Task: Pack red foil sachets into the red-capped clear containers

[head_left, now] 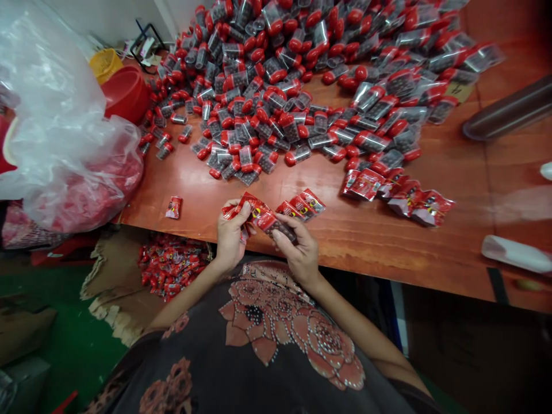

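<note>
My left hand [232, 234] is closed on red printed wrappers [257, 211], pinched between thumb and fingers. In my closed right hand [301, 248] is a small clear container of dark beads [282, 229], its far end meeting or inside the wrapper; I cannot tell how deep. Just beyond that hand, several flat red wrappers [307, 202] lie overlapped on the table. A single small red packet [173, 207] lies to the left. A large heap of clear containers with red caps [276, 98] spreads across the back of the table.
More red wrappers [403, 195] lie in a row at right. On the left stand a bulging clear plastic bag [81, 167], a red bowl [125, 95] and a yellow basket [106, 65]. Below the table edge, a carton [116, 282] holds many red packets. A dark tube [509, 109] lies far right.
</note>
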The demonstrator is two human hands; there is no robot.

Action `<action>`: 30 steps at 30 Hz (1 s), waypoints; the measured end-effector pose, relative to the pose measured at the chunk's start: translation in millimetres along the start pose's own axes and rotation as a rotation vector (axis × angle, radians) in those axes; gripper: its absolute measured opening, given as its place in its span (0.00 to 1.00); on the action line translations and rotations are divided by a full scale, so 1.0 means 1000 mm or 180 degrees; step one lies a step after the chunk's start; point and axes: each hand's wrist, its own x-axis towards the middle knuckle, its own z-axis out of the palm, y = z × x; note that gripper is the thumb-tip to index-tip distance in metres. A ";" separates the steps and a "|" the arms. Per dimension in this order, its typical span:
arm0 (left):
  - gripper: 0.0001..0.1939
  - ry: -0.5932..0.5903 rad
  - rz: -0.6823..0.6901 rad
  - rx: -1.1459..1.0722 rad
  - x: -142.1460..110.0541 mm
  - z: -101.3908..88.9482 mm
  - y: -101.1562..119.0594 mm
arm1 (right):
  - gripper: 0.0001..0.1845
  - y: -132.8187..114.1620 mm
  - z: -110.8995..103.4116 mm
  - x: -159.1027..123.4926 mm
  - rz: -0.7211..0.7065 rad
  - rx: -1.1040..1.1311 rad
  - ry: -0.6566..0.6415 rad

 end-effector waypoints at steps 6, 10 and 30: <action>0.17 -0.0243 -0.0146 -0.0126 -0.005 -0.002 -0.004 | 0.19 0.000 0.003 -0.001 0.0155 0.0194 0.0185; 0.15 -0.0356 -0.0374 -0.0088 -0.007 -0.001 -0.010 | 0.22 0.003 0.006 -0.002 0.0098 0.0260 0.0238; 0.15 -0.0118 -0.0764 -0.0658 -0.002 0.005 -0.015 | 0.20 0.002 0.004 0.004 -0.0620 -0.0514 0.0077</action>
